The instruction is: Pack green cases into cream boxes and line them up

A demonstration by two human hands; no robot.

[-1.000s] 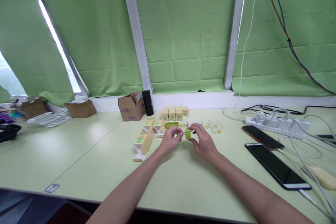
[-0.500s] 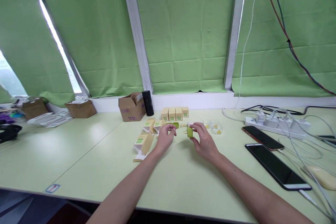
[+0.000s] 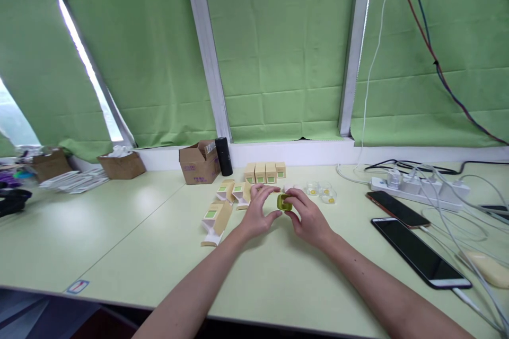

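Observation:
My right hand (image 3: pixel 308 217) pinches a small green case (image 3: pixel 283 202) between thumb and fingers, just above the pale green table (image 3: pixel 139 233). My left hand (image 3: pixel 259 211) is right beside the case with its fingers spread and reaching toward it, holding nothing. Behind the hands lie small green and yellow parts, partly hidden by my fingers. Open tan cartons (image 3: pixel 217 217) lie to the left, and a row of closed tan boxes (image 3: pixel 265 171) stands farther back.
Clear round lids (image 3: pixel 324 192) sit right of the hands. Two phones (image 3: pixel 419 251) and a power strip (image 3: pixel 421 189) with tangled cables occupy the right side. A cardboard box (image 3: pixel 199 161) and a black cylinder (image 3: pixel 224 155) stand by the window ledge. More boxes sit far left.
My left hand went from a pinch beside the case to spread fingers close to it again. My right hand kept the green case and turned it slightly.

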